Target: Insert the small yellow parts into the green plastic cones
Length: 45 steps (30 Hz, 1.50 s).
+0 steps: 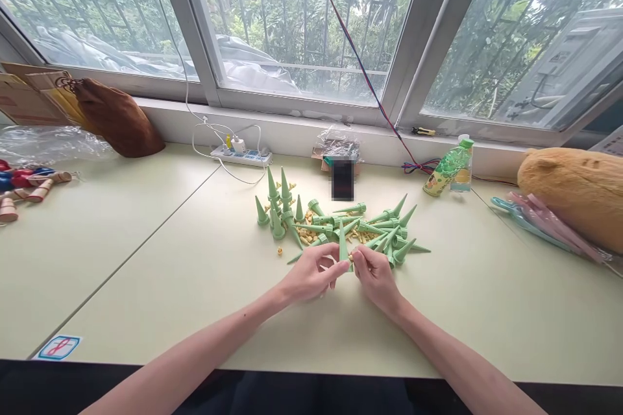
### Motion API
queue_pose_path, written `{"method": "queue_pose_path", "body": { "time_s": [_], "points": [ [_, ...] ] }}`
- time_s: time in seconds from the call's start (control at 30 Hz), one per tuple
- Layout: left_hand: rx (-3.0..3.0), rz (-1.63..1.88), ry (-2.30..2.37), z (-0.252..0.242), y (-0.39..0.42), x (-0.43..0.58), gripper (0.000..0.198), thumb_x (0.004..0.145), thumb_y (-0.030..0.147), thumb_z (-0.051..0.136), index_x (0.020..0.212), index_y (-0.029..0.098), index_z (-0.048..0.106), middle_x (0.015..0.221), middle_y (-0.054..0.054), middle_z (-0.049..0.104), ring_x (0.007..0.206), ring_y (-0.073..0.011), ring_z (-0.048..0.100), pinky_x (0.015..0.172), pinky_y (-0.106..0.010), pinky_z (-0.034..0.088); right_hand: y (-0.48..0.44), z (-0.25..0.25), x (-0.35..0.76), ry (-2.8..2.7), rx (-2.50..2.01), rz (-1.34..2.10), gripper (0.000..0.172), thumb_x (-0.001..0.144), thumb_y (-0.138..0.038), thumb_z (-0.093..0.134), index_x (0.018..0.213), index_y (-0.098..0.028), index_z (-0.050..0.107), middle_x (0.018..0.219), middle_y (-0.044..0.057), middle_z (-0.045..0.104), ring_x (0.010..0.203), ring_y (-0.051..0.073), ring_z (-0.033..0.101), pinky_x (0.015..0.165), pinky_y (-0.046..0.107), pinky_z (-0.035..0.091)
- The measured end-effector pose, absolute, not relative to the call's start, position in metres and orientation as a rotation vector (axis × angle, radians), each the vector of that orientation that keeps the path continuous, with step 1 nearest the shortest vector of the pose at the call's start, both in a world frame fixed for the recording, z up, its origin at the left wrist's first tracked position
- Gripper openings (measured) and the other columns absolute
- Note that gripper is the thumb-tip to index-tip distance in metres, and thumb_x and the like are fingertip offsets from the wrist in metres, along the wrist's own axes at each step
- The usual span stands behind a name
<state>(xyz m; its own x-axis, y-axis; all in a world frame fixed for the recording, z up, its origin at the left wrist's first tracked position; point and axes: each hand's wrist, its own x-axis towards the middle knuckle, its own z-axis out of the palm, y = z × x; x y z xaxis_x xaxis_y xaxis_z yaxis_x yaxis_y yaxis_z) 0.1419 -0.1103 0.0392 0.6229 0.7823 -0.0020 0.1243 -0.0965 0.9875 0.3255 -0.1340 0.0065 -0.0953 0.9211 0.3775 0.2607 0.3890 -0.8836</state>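
Note:
A green plastic watering spike points upward between my hands, above the near side of a pile of similar spikes. My left hand is closed around its lower part. Against the spike's right side, my right hand pinches a small yellow valve, mostly covered by the fingers. Behind the hands lie many loose green spikes and a heap of yellow valves. To the left, several spikes stand upright, some with yellow pieces on their sides. One yellow piece lies apart.
At the back are a power strip, a small box with plastic wrap and a green bottle. A plush item and packaged umbrella-like things sit right. A brown pouch and wooden toys are left.

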Motion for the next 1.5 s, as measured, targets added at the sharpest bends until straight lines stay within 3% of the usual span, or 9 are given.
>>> {"method": "queue_pose_path", "body": {
  "time_s": [0.23,0.4,0.63,0.83,1.1,1.23,1.33,1.5],
  "points": [
    [1.961,0.811,0.825,0.037,-0.11,0.142,0.028,0.091,0.042,0.061,0.081,0.015,0.057,0.078,0.0,0.052,0.068,-0.0109,0.056,0.054,-0.019,0.048,-0.135,0.008,0.324,-1.602,-1.094,0.801,0.044,0.102,-0.042,0.042,0.063,-0.021,0.035,0.055,-0.005,0.032,0.05,0.01,0.028,0.048,0.026,0.023],
    [2.256,0.846,0.763,0.032,-0.112,0.139,0.015,0.096,0.03,0.057,0.103,0.018,0.061,0.092,-0.003,0.056,0.07,-0.0103,0.057,0.06,-0.021,0.048,-0.134,0.009,0.323,-1.538,-1.126,0.906,0.049,0.101,-0.046,0.042,0.059,-0.021,0.038,0.052,-0.004,0.036,0.048,0.01,0.03,0.047,0.027,0.024],
    [2.644,0.855,0.776,0.03,-0.113,0.136,0.032,0.101,0.019,0.043,0.132,0.022,0.051,0.112,-0.009,0.061,0.065,-0.0112,0.054,0.059,-0.025,0.045,-0.134,0.013,0.321,-1.411,-1.131,1.119,0.056,0.096,-0.054,0.046,0.052,-0.021,0.036,0.045,-0.005,0.031,0.043,0.009,0.026,0.044,0.026,0.023],
    [2.494,0.906,0.854,0.032,-0.116,0.14,0.032,0.101,0.022,0.045,0.131,0.026,0.054,0.111,-0.007,0.062,0.071,-0.012,0.057,0.064,-0.024,0.047,-0.135,0.015,0.317,-1.342,-1.108,1.192,0.055,0.095,-0.054,0.048,0.053,-0.021,0.036,0.046,-0.006,0.03,0.043,0.008,0.025,0.042,0.025,0.021],
    [2.187,0.869,0.9,0.032,-0.115,0.143,0.022,0.098,0.029,0.051,0.09,0.018,0.068,0.081,-0.002,0.054,0.069,-0.0122,0.048,0.06,-0.022,0.041,-0.134,0.01,0.318,-1.397,-1.108,1.148,0.052,0.096,-0.055,0.048,0.057,-0.021,0.037,0.049,-0.006,0.031,0.045,0.009,0.026,0.041,0.024,0.022],
    [2.057,0.913,0.911,0.033,-0.115,0.146,0.022,0.094,0.029,0.059,0.077,0.017,0.068,0.072,0.0,0.05,0.065,-0.0109,0.045,0.056,-0.021,0.037,-0.137,0.011,0.319,-1.462,-1.136,1.061,0.051,0.097,-0.052,0.045,0.058,-0.021,0.036,0.051,-0.005,0.032,0.047,0.009,0.028,0.044,0.025,0.024],
    [1.911,0.891,0.885,0.037,-0.114,0.147,0.033,0.091,0.035,0.061,0.064,0.015,0.06,0.063,0.002,0.046,0.057,-0.0092,0.044,0.05,-0.021,0.035,-0.138,0.012,0.319,-1.529,-1.15,0.972,0.05,0.1,-0.048,0.041,0.058,-0.021,0.035,0.053,-0.004,0.035,0.049,0.01,0.03,0.047,0.026,0.025],
    [1.456,0.609,0.772,0.04,-0.111,0.143,0.04,0.089,0.05,0.061,0.07,0.016,0.055,0.045,0.007,0.039,0.036,-0.0073,0.039,0.037,-0.02,0.029,-0.139,0.012,0.321,-1.659,-1.152,0.801,0.047,0.101,-0.043,0.039,0.061,-0.021,0.035,0.055,-0.004,0.034,0.051,0.011,0.03,0.049,0.027,0.025]
  ]
}}
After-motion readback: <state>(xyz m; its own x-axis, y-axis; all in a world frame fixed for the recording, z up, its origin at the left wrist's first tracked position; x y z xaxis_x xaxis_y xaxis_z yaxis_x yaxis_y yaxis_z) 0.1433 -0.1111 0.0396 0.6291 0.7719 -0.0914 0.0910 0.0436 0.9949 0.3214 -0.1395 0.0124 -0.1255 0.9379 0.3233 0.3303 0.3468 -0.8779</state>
